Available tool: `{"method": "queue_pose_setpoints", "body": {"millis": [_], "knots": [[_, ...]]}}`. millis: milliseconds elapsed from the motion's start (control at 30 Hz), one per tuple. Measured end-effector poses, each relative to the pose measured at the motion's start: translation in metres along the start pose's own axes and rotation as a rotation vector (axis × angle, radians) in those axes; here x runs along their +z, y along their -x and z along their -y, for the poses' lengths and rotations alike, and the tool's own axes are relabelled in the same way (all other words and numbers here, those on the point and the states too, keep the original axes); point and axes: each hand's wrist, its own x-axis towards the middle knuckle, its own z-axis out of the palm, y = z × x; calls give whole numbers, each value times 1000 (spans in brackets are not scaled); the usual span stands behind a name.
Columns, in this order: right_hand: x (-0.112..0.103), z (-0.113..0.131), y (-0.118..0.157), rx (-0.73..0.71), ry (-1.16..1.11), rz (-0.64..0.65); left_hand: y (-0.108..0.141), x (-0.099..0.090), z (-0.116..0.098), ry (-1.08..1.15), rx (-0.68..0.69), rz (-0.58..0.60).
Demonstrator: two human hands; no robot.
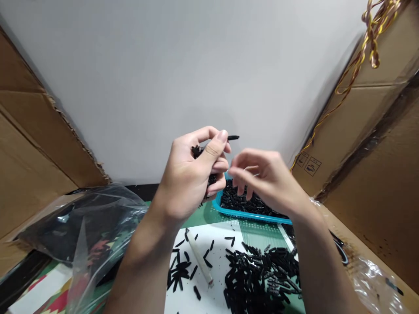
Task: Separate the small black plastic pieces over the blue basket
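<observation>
In the head view my left hand is closed, with a slim black piece pinched between thumb and forefinger, its end sticking out to the right. More black pieces are bunched inside the same palm. Just right of it is my right hand, slightly blurred, thumb and forefinger drawn together near the left fingers. Whether anything sits in that pinch is hidden. Beneath the right hand stands a blue basket holding many similar black pieces.
A large pile of black pieces lies on white paper and a green mat. Loose pieces surround a pale stick-shaped tool. A clear plastic bag is at left; cardboard and twisted wires flank the right.
</observation>
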Motion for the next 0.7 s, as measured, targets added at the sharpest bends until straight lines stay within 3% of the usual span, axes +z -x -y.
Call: {"method": "queue_pose_setpoints", "body": {"millis": [133,300,500,700], "knots": [[35,-19,-3,29,416,601,0,-7,-2,8,59,-57],[93,-55,17,175,632,837,0,-15,0,16,141,-66],[109,-69,53,229,715,831,4,-18,-3,2,224,-122],[112,-71,59,209,731,732,10,-21,-7,21,246,-130]]}}
